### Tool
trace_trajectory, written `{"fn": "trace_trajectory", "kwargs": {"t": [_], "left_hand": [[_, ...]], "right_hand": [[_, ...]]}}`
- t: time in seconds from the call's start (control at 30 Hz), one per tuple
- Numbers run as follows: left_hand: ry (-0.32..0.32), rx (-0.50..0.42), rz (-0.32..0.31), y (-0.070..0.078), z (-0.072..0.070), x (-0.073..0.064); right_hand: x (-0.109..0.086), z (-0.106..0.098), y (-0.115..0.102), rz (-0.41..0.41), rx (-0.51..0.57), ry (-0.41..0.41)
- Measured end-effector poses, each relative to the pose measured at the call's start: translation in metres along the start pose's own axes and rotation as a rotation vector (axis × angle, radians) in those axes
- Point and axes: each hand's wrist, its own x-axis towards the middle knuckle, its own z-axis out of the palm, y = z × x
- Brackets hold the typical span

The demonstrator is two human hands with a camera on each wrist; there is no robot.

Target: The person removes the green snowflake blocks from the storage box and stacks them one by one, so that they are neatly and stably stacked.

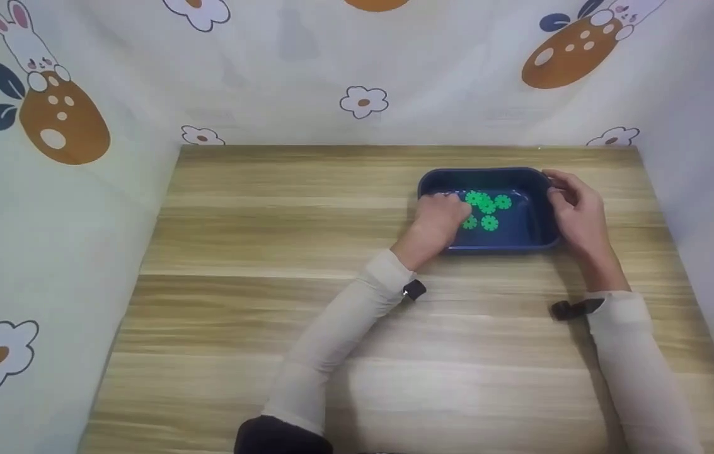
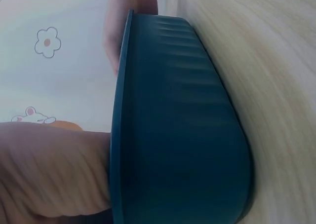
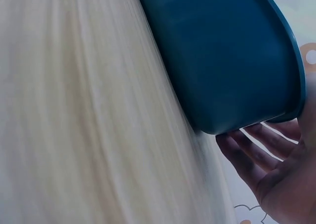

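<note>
A dark blue rectangular tub [image 1: 501,250] sits at the back right of the wooden table, with several flat, notched green discs [image 1: 489,223] on its floor. My left hand [image 1: 435,222] reaches over the tub's left front rim with bent fingers dipping inside, beside the discs. Its fingertips are hidden, so whether they pinch a disc does not show. In the left wrist view the tub's side wall [image 2: 182,110] blocks sight of those fingers. My right hand [image 1: 583,211] grips the tub's right end, thumb at the rim and fingers [image 3: 242,160] against the outer wall.
The wood-grain table [image 1: 268,252] extends left and in front of the tub. A pale curtain [image 1: 445,75] with flower and rabbit prints rises behind and along both sides. A dark wrist camera [image 1: 415,290] sits by the left cuff, another camera [image 1: 563,310] by the right.
</note>
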Motion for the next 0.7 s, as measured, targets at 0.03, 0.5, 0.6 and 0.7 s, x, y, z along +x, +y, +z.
{"fn": "trace_trajectory", "kwargs": {"t": [0.03,0.5,0.6,0.7], "left_hand": [[0.006,-0.006,0.005,-0.001,0.000,-0.001],[0.181,-0.188,0.122,-0.024,-0.010,-0.016],[0.241,-0.234,0.141,-0.034,-0.013,-0.026],[0.317,-0.289,0.162,-0.044,-0.012,-0.036]], "right_hand": [[0.000,0.000,0.000,-0.002,0.000,0.004],[-0.004,0.004,-0.002,0.024,0.006,0.068],[-0.005,0.004,-0.003,0.031,0.017,0.097],[-0.006,0.003,-0.003,0.042,0.023,0.111]]}}
